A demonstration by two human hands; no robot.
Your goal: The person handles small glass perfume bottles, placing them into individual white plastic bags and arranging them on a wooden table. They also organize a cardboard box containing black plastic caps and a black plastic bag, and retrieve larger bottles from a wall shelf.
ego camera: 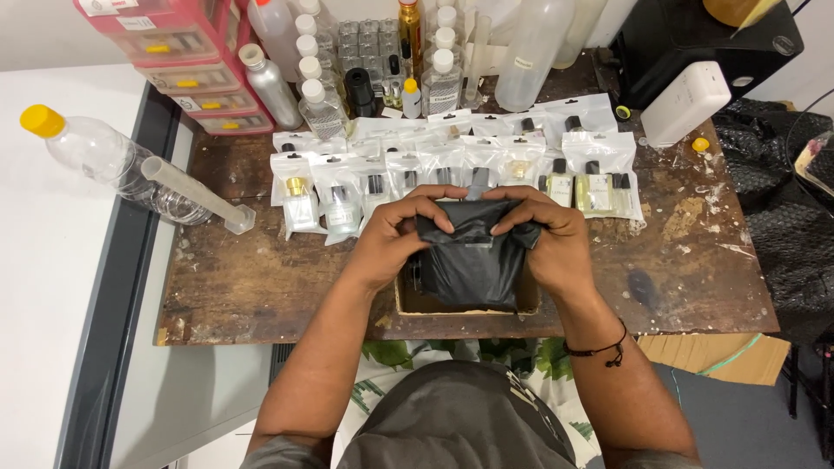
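Both my hands hold a black plastic pouch [473, 260] over a small cardboard box [408, 304] at the near edge of the worn wooden table [261, 278]. My left hand [395, 236] pinches the pouch's top left edge. My right hand [543, 239] pinches its top right edge, folding the top over. A grey object pokes up just behind the pouch between my hands. Rows of small perfume bottles in clear packets [339, 195] lie just beyond my hands.
A clear measuring cylinder [195, 193] and a yellow-capped plastic bottle [95, 152] lie at the left. Pink drawer boxes [187, 78], several white-capped bottles [317, 100] and a tall translucent bottle [532, 61] stand at the back. A white block [686, 102] and black box sit at the right.
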